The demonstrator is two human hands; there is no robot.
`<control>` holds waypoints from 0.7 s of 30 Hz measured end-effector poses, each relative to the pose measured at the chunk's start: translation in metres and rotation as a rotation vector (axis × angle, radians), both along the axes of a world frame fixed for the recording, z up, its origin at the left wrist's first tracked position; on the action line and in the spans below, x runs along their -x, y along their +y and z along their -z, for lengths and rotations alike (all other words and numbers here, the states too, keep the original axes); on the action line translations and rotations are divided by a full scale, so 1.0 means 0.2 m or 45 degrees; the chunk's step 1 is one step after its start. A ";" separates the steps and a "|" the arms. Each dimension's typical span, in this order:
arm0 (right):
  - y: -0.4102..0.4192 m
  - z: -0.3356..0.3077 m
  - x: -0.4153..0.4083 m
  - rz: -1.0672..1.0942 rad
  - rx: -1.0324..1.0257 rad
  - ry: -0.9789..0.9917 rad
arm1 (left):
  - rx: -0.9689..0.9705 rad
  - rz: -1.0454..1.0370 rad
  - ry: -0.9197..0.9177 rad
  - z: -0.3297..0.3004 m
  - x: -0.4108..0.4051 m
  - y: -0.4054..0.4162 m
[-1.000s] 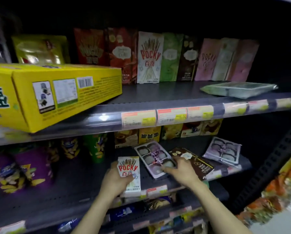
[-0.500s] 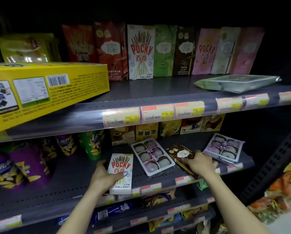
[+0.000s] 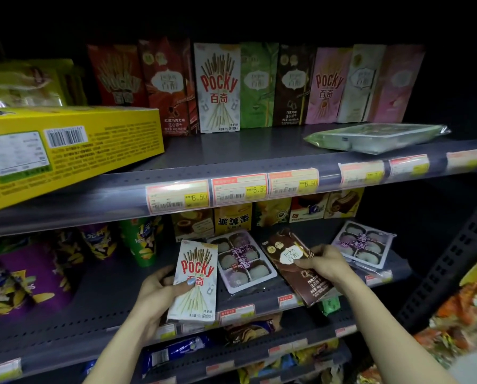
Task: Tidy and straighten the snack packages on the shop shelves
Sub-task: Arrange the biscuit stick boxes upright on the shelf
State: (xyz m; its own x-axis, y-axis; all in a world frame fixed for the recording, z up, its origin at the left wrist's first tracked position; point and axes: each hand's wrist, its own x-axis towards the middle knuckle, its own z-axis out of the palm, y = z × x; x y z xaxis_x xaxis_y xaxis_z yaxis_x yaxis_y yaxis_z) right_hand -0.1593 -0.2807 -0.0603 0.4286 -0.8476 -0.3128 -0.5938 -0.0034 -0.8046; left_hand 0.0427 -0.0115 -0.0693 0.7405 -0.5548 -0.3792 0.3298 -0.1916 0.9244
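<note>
A white Pocky box (image 3: 194, 278) is being gripped by the left hand (image 3: 155, 293), upright, long axis vertical, at the front of the middle shelf (image 3: 65, 314). A brown Pocky box (image 3: 297, 266) is being pinched by the right hand (image 3: 324, 263), tilted diagonally. A mochi tray (image 3: 241, 261) of round pieces is being kept between them. Dim shelving is being shown all around.

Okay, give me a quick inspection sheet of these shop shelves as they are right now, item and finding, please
Surface: middle shelf, dark metal with price tags along its edge.
Job's things: white Pocky box and brown Pocky box in hand; two mochi trays lying flat.
Clutter: yellow carton askew on the upper shelf.
Grippers: left hand holds the white box; right hand grips the brown one.
Cables: nothing seen.
Surroundings: upright Pocky row behind.
</note>
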 end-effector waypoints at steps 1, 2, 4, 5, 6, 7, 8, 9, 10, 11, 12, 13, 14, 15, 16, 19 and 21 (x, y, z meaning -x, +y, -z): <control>0.01 -0.01 0.01 0.001 -0.019 -0.080 | 0.020 0.007 0.007 -0.01 0.01 0.00; 0.01 -0.02 0.02 -0.003 -0.052 -0.161 | 0.046 0.012 0.019 -0.01 0.02 0.00; 0.03 -0.04 0.04 -0.020 -0.163 -0.329 | 0.102 0.019 0.049 -0.02 0.03 0.00; 0.04 -0.05 0.05 -0.026 -0.206 -0.393 | 0.127 0.016 0.057 -0.02 0.03 0.00; 0.06 -0.06 0.05 -0.027 -0.230 -0.435 | 0.153 0.009 0.059 -0.03 0.03 0.00; 0.08 -0.07 0.05 -0.028 -0.237 -0.466 | 0.179 0.004 0.059 -0.03 0.03 0.01; 0.09 -0.07 0.06 -0.028 -0.239 -0.495 | 0.204 0.006 0.058 -0.04 0.04 0.01; 0.11 -0.07 0.06 -0.027 -0.245 -0.523 | 0.227 0.012 0.054 -0.05 0.04 0.01; 0.12 -0.07 0.06 -0.023 -0.254 -0.550 | 0.250 0.024 0.049 -0.06 0.05 0.01; 0.14 -0.07 0.06 -0.018 -0.263 -0.571 | 0.273 0.042 0.046 -0.08 0.06 0.01; 0.16 -0.07 0.06 -0.012 -0.272 -0.585 | 0.290 0.064 0.044 -0.09 0.06 0.02; 0.19 -0.08 0.06 -0.013 -0.280 -0.591 | 0.301 0.089 0.042 -0.10 0.06 0.03; 0.21 -0.08 0.07 -0.017 -0.291 -0.592 | 0.306 0.107 0.041 -0.11 0.06 0.04; 0.24 -0.09 0.07 -0.021 -0.294 -0.591 | 0.309 0.131 0.040 -0.12 0.06 0.05; 0.27 -0.10 0.08 -0.032 -0.300 -0.590 | 0.310 0.155 0.038 -0.14 0.07 0.06; 0.34 -0.15 0.11 -0.091 -0.308 -0.575 | 0.325 0.202 0.044 -0.15 0.09 0.08; 0.38 -0.17 0.14 -0.113 -0.303 -0.544 | 0.339 0.227 0.072 -0.15 0.12 0.10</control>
State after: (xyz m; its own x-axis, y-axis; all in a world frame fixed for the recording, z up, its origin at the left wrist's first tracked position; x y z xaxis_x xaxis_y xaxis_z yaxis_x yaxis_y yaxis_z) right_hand -0.1867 -0.2037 -0.0271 0.6279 -0.7285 -0.2739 -0.2168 0.1743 -0.9605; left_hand 0.0190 0.0075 -0.0396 0.6048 -0.7590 -0.2413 0.3655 -0.0047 0.9308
